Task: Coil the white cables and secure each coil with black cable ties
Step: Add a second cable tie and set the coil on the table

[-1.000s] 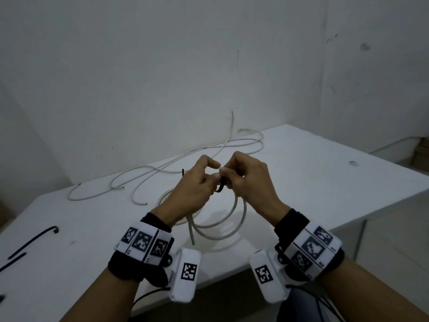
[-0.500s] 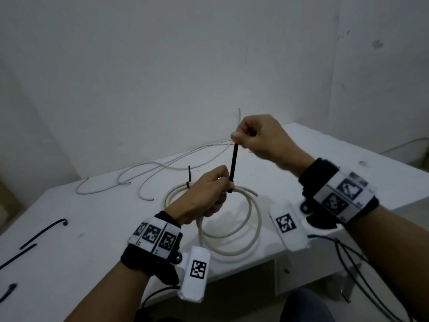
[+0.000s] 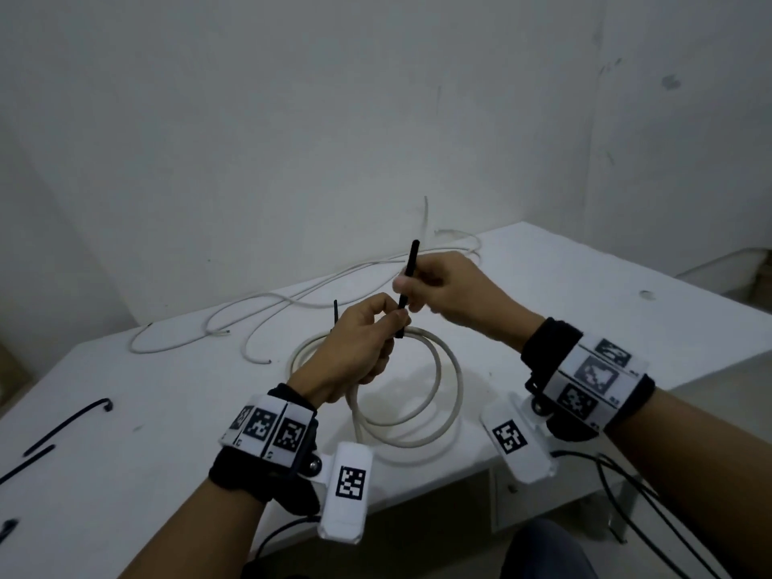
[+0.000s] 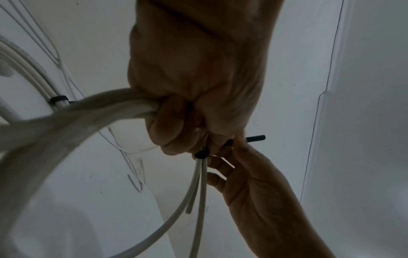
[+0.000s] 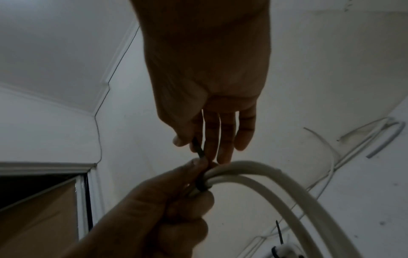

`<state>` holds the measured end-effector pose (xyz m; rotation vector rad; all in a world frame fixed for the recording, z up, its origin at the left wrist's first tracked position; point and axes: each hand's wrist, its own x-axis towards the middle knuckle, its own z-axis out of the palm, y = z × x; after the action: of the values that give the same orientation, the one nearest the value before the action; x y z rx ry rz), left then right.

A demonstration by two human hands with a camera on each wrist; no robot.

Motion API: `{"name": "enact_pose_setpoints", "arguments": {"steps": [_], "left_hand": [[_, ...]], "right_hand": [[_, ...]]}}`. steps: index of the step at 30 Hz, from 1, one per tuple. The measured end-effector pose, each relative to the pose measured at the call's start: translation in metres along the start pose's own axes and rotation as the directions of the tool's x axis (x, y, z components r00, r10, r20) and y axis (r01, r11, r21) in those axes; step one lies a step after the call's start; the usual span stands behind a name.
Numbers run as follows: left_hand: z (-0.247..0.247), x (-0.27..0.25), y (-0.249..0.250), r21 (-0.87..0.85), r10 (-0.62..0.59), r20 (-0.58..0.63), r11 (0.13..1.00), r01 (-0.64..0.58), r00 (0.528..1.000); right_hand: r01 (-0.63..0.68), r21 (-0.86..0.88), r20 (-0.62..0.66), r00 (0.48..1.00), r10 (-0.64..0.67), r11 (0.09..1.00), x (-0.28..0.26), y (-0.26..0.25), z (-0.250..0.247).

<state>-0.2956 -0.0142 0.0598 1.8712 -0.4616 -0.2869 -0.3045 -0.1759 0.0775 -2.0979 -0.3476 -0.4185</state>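
A coil of white cable hangs partly over the white table. My left hand grips the coil's strands at the top, next to a black cable tie looped around them. The tie's tail stands upright. My right hand pinches it mid-length between thumb and forefinger, just above my left hand, with its other fingers straight. A second black tie is cinched on the coil's left side, its tail pointing up.
A loose white cable sprawls along the back of the table to the wall. Spare black ties lie at the table's left end. The table's front edge runs just under the coil. A wall stands close behind.
My right hand drew the tie's tail up from the coil, then slid back down it toward my left hand. The tail's end now sticks out above the fingers. My left hand kept its grip.
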Motion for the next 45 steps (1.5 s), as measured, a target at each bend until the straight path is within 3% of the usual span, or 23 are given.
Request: {"name": "enact_pose_setpoints", "arguments": {"steps": [4, 10, 12, 14, 16, 20, 24, 27, 30, 32, 39, 45], "left_hand": [[0.007, -0.003, 0.003, -0.002, -0.007, 0.041, 1.000, 0.007, 0.999], [-0.004, -0.008, 0.000, -0.123, -0.077, 0.030, 0.989, 0.080, 0.997], [-0.012, -0.011, -0.002, -0.214, -0.100, -0.018, 0.972, 0.094, 0.995], [-0.020, -0.011, -0.003, -0.316, -0.109, -0.055, 0.945, 0.087, 0.992], [-0.027, -0.008, -0.004, -0.386, -0.107, -0.079, 0.920, 0.069, 0.991], [-0.028, -0.006, -0.006, -0.449, -0.109, -0.161, 0.893, 0.026, 0.981], [-0.024, -0.016, -0.017, -0.535, -0.229, -0.249, 0.843, 0.063, 0.941], [-0.016, -0.032, -0.030, -0.535, -0.222, -0.297, 0.845, 0.031, 0.929], [-0.015, -0.044, -0.039, -0.532, -0.163, -0.224, 0.847, 0.020, 0.961], [-0.017, -0.046, -0.040, -0.603, -0.120, -0.155, 0.798, 0.003, 0.981], [-0.023, -0.047, -0.047, -0.675, 0.038, -0.092, 0.732, -0.091, 0.995], [-0.027, -0.044, -0.060, -0.658, -0.019, -0.273, 0.733, -0.173, 0.962]], "right_hand": [[-0.019, -0.057, -0.118, 0.993, 0.012, 0.998, 0.008, -0.001, 0.005], [-0.077, 0.065, -0.082, 0.993, 0.082, 0.995, 0.010, -0.003, 0.008], [-0.150, 0.082, 0.040, 0.988, 0.147, 0.985, 0.005, -0.004, 0.004], [-0.219, 0.038, 0.221, 0.953, 0.205, 0.975, -0.003, -0.003, 0.006], [-0.233, 0.021, 0.309, 0.926, 0.215, 0.972, -0.014, 0.001, 0.018], [-0.256, 0.091, 0.100, 0.964, 0.247, 0.962, -0.019, 0.013, 0.039], [-0.295, 0.228, -0.051, 0.948, 0.313, 0.928, -0.017, 0.020, 0.050], [-0.315, 0.310, -0.118, 0.924, 0.365, 0.897, -0.015, 0.022, 0.052], [-0.344, 0.367, -0.141, 0.898, 0.418, 0.864, -0.013, 0.024, 0.055], [-0.377, 0.421, -0.151, 0.868, 0.474, 0.825, -0.012, 0.024, 0.060], [-0.446, 0.522, -0.138, 0.798, 0.587, 0.727, -0.010, 0.016, 0.073], [-0.490, 0.572, -0.027, 0.790, 0.612, 0.658, -0.010, 0.006, 0.080]]}}
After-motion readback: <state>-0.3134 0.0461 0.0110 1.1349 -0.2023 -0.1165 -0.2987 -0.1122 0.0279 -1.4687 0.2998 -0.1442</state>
